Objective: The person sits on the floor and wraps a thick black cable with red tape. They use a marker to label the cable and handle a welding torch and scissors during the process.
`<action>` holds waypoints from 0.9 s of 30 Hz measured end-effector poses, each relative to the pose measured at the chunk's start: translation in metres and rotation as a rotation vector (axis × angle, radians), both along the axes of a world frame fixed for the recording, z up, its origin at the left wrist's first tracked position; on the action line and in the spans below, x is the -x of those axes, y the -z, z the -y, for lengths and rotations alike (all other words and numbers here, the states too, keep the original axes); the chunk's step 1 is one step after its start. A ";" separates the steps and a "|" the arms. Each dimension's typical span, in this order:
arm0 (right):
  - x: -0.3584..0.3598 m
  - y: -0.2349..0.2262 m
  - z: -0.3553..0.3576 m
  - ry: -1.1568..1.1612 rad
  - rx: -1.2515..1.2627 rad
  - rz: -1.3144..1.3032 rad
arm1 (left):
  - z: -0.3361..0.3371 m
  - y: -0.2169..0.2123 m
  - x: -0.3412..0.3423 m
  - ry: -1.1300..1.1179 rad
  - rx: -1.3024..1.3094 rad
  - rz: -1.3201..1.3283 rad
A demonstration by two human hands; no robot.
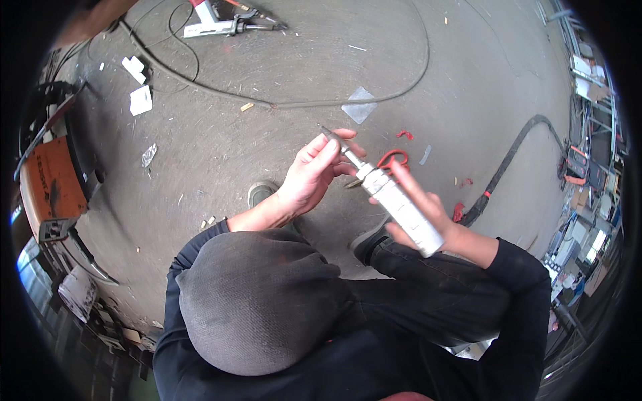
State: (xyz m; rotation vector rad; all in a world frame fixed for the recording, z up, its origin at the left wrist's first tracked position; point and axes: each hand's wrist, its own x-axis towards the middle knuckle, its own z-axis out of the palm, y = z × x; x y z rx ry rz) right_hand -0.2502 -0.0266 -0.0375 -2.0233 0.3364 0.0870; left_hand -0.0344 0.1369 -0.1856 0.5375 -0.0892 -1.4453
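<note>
Both of my hands hold a silver cylindrical tool (403,210) with a stepped collar and a narrow, pointed dark tip; its exact kind I cannot make out. My left hand (309,177) pinches the shaft near the tip between thumb and fingers. Around the thick body is my right hand (433,208), its fingers along the upper side and its thumb below, slightly blurred. The tool slants, tip toward the far left and butt end toward my right knee. Behind it, on the floor, lies a red-handled tool (394,159), partly hidden by my right hand.
A red and silver gun-shaped tool (212,28) lies far ahead beside a long grey cable (321,104). An orange machine (53,184) stands at left. At right, a black hose (508,157) curves toward cluttered shelving. White scraps (141,100) and a clear plastic sheet (360,105) lie about.
</note>
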 end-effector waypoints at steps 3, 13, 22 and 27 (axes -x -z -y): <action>-0.002 -0.007 0.038 0.076 -0.430 -0.199 | 0.005 -0.011 -0.004 -0.016 0.035 0.050; -0.009 0.012 0.152 0.366 -0.673 -0.336 | 0.061 -0.059 -0.033 -0.130 0.214 0.319; -0.019 0.037 0.143 0.244 -1.064 -0.353 | 0.052 -0.075 -0.048 -0.185 0.295 0.429; -0.019 0.033 0.140 0.237 -1.013 -0.291 | 0.055 -0.083 -0.046 -0.248 0.278 0.406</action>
